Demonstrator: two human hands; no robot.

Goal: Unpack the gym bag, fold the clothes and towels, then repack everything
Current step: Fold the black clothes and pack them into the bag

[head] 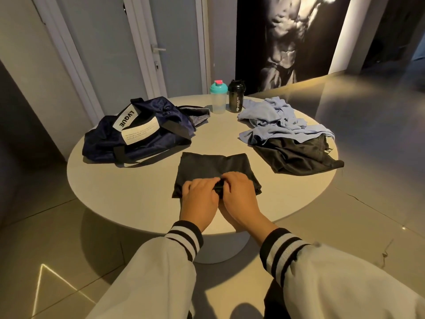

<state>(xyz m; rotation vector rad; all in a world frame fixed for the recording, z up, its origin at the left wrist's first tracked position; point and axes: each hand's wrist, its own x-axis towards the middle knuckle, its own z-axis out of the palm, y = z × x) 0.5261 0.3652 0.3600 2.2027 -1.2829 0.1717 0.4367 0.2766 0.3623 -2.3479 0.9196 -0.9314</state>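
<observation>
hands: left hand [199,200] and right hand [240,194], each grip pinching the black garment [211,166] at its near edge, for the next fold I guess
gym bag [147,143]: left of the garment, parked till repacking

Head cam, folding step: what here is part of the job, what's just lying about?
Job: left hand and right hand gripping the black garment; gym bag; blue clothes; dark clothes partly beneath them; clear bottle and black bottle, probably to repack.
Not job: table, door, poster.
</observation>
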